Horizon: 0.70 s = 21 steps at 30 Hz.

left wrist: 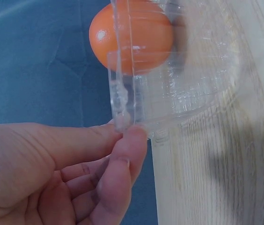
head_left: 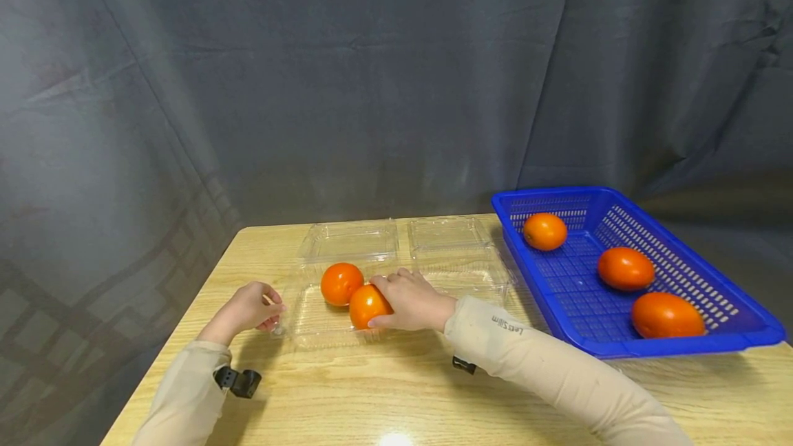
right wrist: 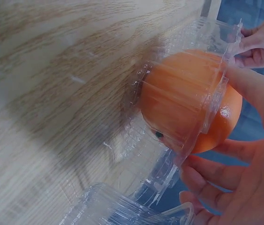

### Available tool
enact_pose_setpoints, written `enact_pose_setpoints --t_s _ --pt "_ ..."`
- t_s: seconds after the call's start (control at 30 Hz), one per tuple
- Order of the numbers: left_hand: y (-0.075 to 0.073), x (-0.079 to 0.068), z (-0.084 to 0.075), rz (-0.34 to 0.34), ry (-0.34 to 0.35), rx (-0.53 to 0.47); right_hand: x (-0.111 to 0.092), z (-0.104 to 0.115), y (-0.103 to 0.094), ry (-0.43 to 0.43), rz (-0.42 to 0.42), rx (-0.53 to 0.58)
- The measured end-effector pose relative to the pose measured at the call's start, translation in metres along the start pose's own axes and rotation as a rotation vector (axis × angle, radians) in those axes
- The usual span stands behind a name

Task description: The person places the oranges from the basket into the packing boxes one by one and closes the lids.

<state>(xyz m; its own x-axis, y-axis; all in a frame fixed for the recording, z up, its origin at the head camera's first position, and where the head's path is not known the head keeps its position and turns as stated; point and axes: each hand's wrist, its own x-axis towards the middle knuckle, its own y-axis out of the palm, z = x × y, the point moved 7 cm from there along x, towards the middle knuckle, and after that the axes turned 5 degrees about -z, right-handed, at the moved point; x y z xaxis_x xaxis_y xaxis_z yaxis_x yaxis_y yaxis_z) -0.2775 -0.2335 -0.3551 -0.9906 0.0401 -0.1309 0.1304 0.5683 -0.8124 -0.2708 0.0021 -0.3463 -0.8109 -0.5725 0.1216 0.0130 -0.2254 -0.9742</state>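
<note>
In the head view my left hand [head_left: 252,308] is at the near left corner of a clear plastic clamshell box [head_left: 310,325]. Thumb and forefinger pinch its rim, as the left wrist view shows with the hand [left wrist: 76,173] close up. My right hand [head_left: 414,300] curls round a glossy orange fruit [head_left: 367,308] inside the box. From the right wrist, this fruit [right wrist: 188,98] shows through the ribbed plastic wall, with the thumb and fingers of the right hand [right wrist: 249,154] on either side. A second orange fruit [head_left: 341,282] lies in the same box, just behind and left.
A blue plastic basket [head_left: 539,294] on the right holds three more orange fruits [head_left: 626,268]. Another open clear box [head_left: 461,267] stands behind the right hand. The wooden table [head_left: 347,398] ends at a dark grey curtain [head_left: 372,88].
</note>
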Motion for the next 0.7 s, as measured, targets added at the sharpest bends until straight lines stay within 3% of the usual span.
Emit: enact_pose_setpoints --t_s 0.33,0.7 --pt "0.001 -0.001 -0.001 0.0 0.01 0.003 -0.002 0.0 -0.002 -0.003 0.008 0.012" --pt "0.001 0.0 0.001 0.002 -0.011 -0.009 -0.009 0.001 -0.021 -0.029 0.008 -0.051"
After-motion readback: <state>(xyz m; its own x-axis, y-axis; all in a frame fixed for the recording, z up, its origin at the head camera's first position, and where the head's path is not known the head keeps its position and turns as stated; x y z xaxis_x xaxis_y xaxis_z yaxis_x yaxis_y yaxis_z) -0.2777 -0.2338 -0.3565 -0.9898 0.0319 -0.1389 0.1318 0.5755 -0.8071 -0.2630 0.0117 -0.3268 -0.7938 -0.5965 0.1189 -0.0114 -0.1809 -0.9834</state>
